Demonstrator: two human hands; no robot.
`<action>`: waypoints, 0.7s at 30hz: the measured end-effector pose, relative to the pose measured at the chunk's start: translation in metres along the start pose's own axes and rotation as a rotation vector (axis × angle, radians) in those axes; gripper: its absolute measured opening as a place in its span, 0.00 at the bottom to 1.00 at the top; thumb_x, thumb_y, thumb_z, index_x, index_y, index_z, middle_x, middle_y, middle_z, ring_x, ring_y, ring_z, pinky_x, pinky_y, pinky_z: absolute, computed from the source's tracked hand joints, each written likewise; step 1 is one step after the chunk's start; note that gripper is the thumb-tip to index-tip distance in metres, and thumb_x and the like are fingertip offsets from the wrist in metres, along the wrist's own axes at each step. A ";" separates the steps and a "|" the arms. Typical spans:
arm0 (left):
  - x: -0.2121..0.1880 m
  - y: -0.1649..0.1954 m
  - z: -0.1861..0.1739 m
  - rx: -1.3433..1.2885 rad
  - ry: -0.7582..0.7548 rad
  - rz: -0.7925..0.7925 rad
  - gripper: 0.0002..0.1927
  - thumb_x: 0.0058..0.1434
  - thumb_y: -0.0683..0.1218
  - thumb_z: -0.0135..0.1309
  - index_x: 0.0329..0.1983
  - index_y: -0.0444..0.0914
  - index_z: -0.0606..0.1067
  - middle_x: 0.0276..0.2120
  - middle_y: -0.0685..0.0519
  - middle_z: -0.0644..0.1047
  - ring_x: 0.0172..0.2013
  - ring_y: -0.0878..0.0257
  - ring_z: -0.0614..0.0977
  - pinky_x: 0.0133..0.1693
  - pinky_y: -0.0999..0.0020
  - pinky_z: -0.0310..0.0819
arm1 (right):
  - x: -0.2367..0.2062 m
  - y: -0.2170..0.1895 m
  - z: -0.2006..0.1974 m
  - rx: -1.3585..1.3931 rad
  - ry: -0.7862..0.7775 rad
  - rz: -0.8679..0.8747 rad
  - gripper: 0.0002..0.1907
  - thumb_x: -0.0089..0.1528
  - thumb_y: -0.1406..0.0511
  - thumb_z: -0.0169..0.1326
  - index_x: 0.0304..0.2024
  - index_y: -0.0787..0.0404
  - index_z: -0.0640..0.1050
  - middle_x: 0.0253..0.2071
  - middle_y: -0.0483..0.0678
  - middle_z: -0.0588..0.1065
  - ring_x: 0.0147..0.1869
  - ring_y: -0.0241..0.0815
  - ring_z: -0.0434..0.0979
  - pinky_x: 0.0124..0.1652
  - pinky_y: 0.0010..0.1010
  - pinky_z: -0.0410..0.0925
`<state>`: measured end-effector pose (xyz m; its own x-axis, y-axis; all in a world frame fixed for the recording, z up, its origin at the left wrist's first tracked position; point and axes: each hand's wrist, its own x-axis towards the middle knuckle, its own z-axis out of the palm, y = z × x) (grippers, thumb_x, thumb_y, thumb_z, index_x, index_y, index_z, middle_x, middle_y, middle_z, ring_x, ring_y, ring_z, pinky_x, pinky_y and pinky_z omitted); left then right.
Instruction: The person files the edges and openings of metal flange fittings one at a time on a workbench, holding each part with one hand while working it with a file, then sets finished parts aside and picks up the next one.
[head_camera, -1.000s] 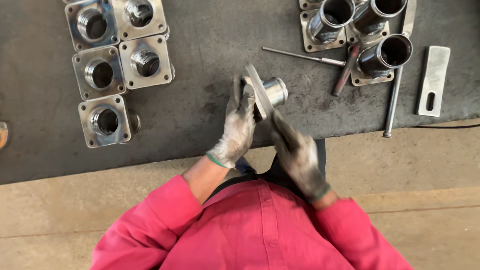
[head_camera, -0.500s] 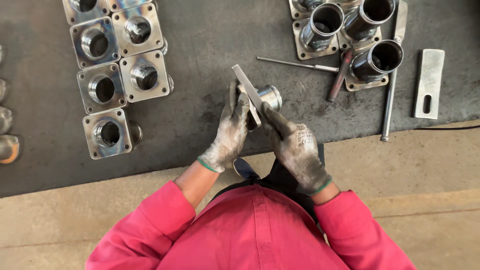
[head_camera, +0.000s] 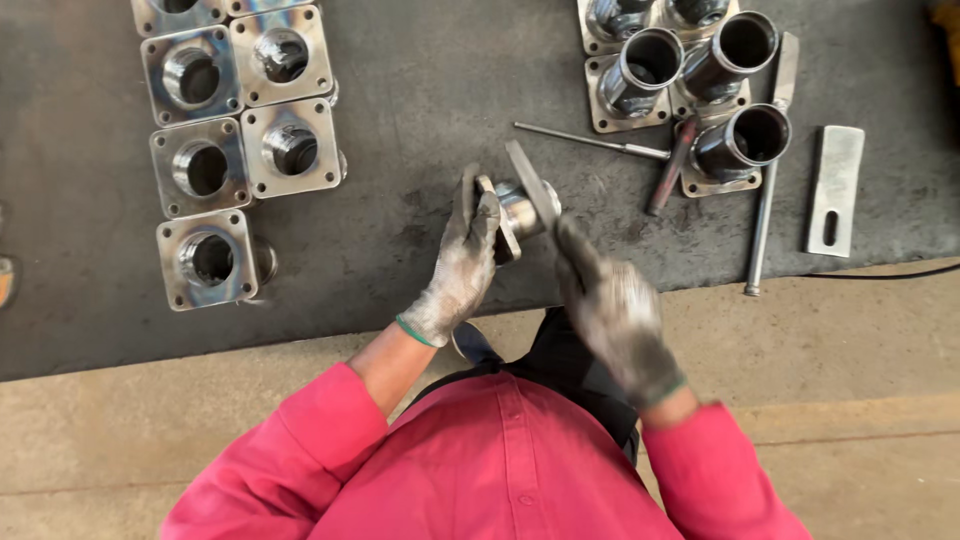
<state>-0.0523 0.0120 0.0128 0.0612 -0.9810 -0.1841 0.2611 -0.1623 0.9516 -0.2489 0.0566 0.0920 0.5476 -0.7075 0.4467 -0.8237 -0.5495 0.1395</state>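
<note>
Our left hand (head_camera: 462, 262) grips a flanged steel tube fitting (head_camera: 516, 212). Our right hand (head_camera: 615, 318) holds a flat file (head_camera: 531, 182) on it, above the dark bench (head_camera: 420, 110).

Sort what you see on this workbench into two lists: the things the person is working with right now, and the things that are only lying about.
In hand:
left hand gripping a flanged metal fitting
right hand holding a flat file against it

Lying about:
square-flanged fittings at upper left
tube fittings at upper right
thin rod
long bar
slotted flat plate
</note>
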 end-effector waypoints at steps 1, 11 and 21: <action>0.001 -0.001 0.001 -0.045 -0.024 0.005 0.41 0.74 0.59 0.45 0.80 0.33 0.48 0.48 0.49 0.70 0.46 0.64 0.71 0.48 0.71 0.71 | -0.006 -0.003 -0.016 0.177 -0.095 0.111 0.25 0.69 0.67 0.58 0.69 0.63 0.72 0.55 0.53 0.83 0.36 0.50 0.80 0.35 0.38 0.73; 0.004 -0.014 0.003 -0.104 -0.011 0.084 0.39 0.76 0.56 0.45 0.80 0.33 0.46 0.49 0.55 0.71 0.43 0.69 0.71 0.44 0.74 0.72 | 0.014 -0.004 -0.010 0.276 -0.269 0.221 0.24 0.71 0.63 0.55 0.69 0.58 0.69 0.36 0.56 0.80 0.34 0.55 0.81 0.36 0.47 0.73; 0.003 -0.011 -0.003 0.313 0.036 0.185 0.36 0.78 0.58 0.39 0.78 0.32 0.48 0.59 0.42 0.73 0.57 0.59 0.78 0.57 0.67 0.72 | 0.002 -0.002 -0.012 0.307 -0.147 0.216 0.22 0.73 0.64 0.56 0.69 0.60 0.73 0.42 0.52 0.81 0.34 0.53 0.79 0.37 0.44 0.73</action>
<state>-0.0525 0.0108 0.0008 0.1149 -0.9934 -0.0051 -0.0649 -0.0127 0.9978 -0.2478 0.0622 0.1032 0.4002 -0.8649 0.3028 -0.8522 -0.4728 -0.2241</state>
